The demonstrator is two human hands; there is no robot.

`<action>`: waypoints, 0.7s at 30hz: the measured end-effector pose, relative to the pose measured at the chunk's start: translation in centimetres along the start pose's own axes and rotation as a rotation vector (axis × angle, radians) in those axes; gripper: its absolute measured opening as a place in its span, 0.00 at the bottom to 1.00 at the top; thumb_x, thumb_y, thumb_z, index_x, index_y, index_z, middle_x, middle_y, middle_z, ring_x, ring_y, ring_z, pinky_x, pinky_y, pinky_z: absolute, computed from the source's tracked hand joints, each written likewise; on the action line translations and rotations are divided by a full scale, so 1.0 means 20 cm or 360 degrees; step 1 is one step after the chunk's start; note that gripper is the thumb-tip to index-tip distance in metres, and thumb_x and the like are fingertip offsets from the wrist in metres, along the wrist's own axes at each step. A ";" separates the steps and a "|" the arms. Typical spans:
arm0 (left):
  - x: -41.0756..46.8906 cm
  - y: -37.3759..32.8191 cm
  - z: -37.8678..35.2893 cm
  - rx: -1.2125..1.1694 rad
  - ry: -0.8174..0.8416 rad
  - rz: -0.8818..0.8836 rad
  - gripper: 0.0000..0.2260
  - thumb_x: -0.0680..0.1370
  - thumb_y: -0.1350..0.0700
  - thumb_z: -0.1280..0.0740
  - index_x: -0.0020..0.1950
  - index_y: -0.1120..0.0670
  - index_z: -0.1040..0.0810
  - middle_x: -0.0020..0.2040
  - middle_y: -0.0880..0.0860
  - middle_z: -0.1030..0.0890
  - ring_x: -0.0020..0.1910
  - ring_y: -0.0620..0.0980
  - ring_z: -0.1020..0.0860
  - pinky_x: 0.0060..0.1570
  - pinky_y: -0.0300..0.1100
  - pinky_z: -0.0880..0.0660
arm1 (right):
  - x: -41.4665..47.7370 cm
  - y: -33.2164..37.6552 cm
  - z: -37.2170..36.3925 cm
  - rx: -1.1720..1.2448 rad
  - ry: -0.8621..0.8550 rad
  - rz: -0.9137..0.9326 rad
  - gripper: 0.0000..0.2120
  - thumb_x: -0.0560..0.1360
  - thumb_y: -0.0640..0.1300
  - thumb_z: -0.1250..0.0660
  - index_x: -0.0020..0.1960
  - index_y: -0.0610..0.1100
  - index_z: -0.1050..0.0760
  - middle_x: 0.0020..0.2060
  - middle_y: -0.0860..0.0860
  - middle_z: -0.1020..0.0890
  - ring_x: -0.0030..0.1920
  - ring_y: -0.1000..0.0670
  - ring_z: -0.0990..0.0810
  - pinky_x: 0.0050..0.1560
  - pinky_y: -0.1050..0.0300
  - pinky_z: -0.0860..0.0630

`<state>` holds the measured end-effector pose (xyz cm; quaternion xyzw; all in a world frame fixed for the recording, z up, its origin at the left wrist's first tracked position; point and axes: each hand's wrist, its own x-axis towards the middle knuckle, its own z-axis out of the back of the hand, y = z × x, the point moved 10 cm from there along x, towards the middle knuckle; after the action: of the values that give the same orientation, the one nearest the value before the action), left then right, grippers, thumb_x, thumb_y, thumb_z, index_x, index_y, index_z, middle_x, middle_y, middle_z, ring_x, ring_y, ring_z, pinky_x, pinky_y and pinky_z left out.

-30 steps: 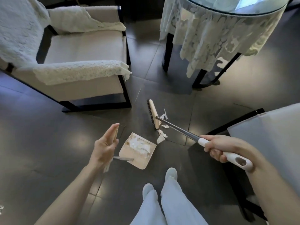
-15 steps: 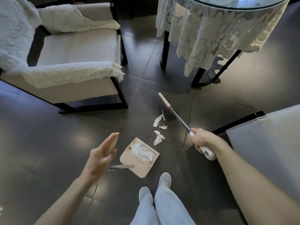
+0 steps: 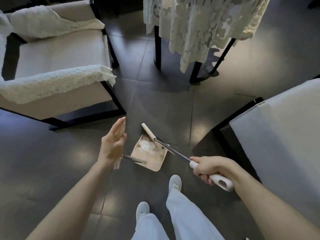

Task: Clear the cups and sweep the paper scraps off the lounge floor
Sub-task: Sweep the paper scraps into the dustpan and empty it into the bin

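The right hand (image 3: 211, 168), low on the right of the frame, is wrapped tight around the white grip of the broom (image 3: 222, 183). The broom's metal shaft slants up and left to the broom head (image 3: 148, 132), which lies across the far lip of the dustpan (image 3: 152, 161). The beige dustpan sits on the dark tiled floor (image 3: 52, 161) at the centre of the frame, and the white paper scraps (image 3: 144, 146) lie inside it, just beside the broom head.

The left hand (image 3: 113, 142), left of the pan, has its fingers straight and held together, pointing up the frame. The dustpan handle (image 3: 134, 159) runs from the pan to the heel of this hand. The fingers are not curled round it.

2 pale shoes (image 3: 175, 182) stand at the bottom centre. An armchair (image 3: 57, 54) with white throws fills the upper left. A table draped in a lace cloth (image 3: 199, 28) stands at the top, and a second chair (image 3: 277, 135) is at the right edge.
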<state>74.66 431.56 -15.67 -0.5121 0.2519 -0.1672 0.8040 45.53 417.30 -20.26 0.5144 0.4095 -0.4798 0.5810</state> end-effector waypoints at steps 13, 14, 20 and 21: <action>-0.29 0.05 -0.06 0.0217 0.0694 -0.0376 0.23 0.80 0.63 0.37 0.65 0.35 0.27 0.62 0.66 0.25 0.53 0.72 0.25 0.49 0.70 0.28 | -0.44 -0.45 -0.59 0.0647 -0.0281 0.0044 0.33 0.74 0.36 0.42 0.74 0.61 0.40 0.20 0.52 0.27 0.19 0.57 0.32 0.21 0.64 0.33; -0.35 0.03 -0.08 0.0201 0.0758 -0.0385 0.23 0.80 0.64 0.37 0.65 0.37 0.27 0.62 0.69 0.28 0.57 0.75 0.29 0.53 0.73 0.32 | -0.47 -0.52 -0.65 0.0731 -0.0296 0.0045 0.34 0.74 0.35 0.42 0.74 0.61 0.41 0.19 0.52 0.27 0.19 0.57 0.33 0.21 0.64 0.33; -0.68 -0.05 -0.28 0.0317 0.1092 -0.0532 0.22 0.80 0.65 0.38 0.71 0.47 0.30 0.64 0.69 0.28 0.63 0.70 0.31 0.60 0.66 0.33 | -0.66 -0.91 -1.00 0.1189 -0.0383 0.0046 0.36 0.72 0.35 0.41 0.74 0.62 0.42 0.20 0.52 0.29 0.20 0.55 0.33 0.21 0.65 0.34; -0.74 -0.05 -0.32 0.0343 0.1145 -0.0566 0.22 0.80 0.65 0.38 0.71 0.47 0.30 0.63 0.69 0.27 0.63 0.69 0.31 0.60 0.65 0.32 | -0.69 -0.98 -1.05 0.1244 -0.0413 0.0037 0.36 0.72 0.35 0.42 0.74 0.62 0.42 0.20 0.52 0.29 0.19 0.55 0.34 0.21 0.65 0.34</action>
<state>58.93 434.13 -13.56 -0.3694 0.4054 -0.4970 0.6724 24.00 439.82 -13.82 0.6362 0.1139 -0.6535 0.3941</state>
